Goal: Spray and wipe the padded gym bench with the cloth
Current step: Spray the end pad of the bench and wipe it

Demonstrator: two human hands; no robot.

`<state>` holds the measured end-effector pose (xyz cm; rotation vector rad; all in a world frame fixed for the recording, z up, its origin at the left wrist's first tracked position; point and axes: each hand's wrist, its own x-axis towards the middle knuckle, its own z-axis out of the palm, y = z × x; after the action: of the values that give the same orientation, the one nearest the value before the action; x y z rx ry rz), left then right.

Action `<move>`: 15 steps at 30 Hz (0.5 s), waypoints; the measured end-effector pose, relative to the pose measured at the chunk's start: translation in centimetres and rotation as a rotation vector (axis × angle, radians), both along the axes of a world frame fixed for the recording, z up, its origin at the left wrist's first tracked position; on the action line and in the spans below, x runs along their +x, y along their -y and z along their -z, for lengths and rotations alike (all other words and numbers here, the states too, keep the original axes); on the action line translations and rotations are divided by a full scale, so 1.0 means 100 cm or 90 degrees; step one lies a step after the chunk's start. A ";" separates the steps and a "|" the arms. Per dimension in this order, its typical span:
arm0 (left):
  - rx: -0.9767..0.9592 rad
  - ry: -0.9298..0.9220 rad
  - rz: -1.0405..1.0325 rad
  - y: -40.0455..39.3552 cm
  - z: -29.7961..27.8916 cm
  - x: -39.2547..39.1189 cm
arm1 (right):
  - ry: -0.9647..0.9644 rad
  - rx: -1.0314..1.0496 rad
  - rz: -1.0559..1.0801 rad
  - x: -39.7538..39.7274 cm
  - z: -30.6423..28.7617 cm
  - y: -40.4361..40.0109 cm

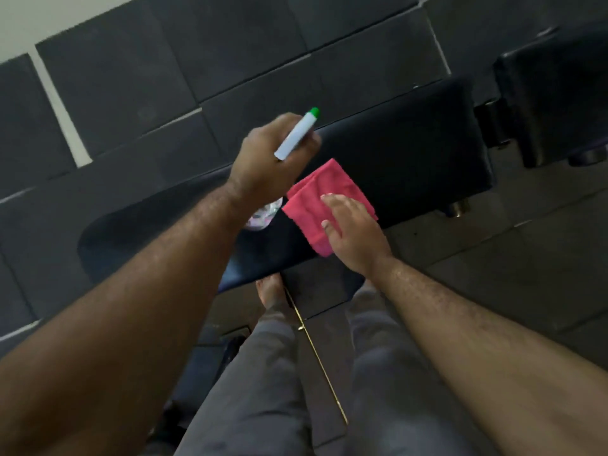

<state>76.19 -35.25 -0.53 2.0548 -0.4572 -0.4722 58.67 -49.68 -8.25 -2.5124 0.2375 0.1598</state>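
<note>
A long black padded bench [411, 139] runs across the view from lower left to upper right. My left hand [266, 159] hovers above it, wrapped around a spray bottle [296, 134] with a white head and green nozzle tip; the clear body shows below my wrist. A folded pink cloth [316, 195] lies flat on the padding. My right hand [352, 232] presses down on the cloth's near edge with fingers spread.
Dark rubber floor tiles [131, 87] surround the bench, with a pale strip at the upper left. A second black padded seat [559, 87] stands at the upper right. My legs in grey trousers and a bare foot [269, 294] are beside the bench's near edge.
</note>
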 end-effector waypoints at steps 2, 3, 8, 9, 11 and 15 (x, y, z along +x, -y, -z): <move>0.029 -0.029 0.081 0.047 -0.007 0.000 | 0.059 0.001 0.050 -0.001 0.001 0.031; 0.043 -0.036 0.114 0.073 -0.011 0.000 | 0.067 -0.014 0.088 -0.003 0.001 0.052; 0.130 -0.115 0.162 0.208 -0.024 -0.001 | 0.029 -0.102 0.338 -0.009 0.004 0.191; 0.148 -0.132 0.168 0.236 -0.024 -0.003 | -0.005 -0.109 0.379 -0.012 0.003 0.223; 0.171 -0.146 0.179 0.293 -0.020 -0.004 | -0.067 -0.131 0.427 -0.016 0.004 0.285; 0.201 -0.177 0.186 0.397 0.009 -0.006 | -0.164 -0.169 0.371 -0.021 0.008 0.382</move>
<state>75.63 -74.96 -1.38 2.1834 -0.5431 -1.0491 56.60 -87.83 -9.06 -2.5553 1.1410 0.2226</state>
